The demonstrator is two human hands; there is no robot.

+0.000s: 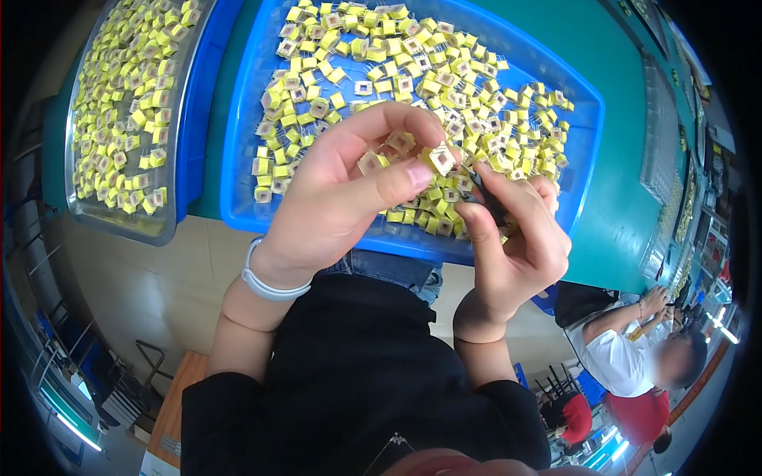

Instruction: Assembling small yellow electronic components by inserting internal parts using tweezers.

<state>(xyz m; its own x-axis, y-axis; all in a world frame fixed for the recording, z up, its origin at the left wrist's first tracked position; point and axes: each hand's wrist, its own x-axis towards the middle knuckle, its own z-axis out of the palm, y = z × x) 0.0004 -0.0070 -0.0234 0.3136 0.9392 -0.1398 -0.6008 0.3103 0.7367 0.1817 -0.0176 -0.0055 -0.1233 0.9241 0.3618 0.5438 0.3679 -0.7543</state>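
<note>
My left hand [333, 190] pinches a small yellow-wrapped transformer [440, 159] between thumb and fingertips, its square core face showing. Some more of the same yellow parts [373, 163] rest in the curl of that palm. Close beside it, my right hand [524, 242] is closed round a small dark hand tool [490, 203], whose tip points at the held transformer; its kind is mostly hidden by my fingers. Both hands are over the near part of a blue plastic tray [236, 170] strewn with many such yellow transformers with thin wire pins.
To the left, a metal tray [164, 238] full of similar yellow parts sits with a blue bin [194, 151] alongside. Both trays are on a green tabletop [623, 198]. Clear plastic trays [660, 131] line the right side, where a person in white [615, 357] works.
</note>
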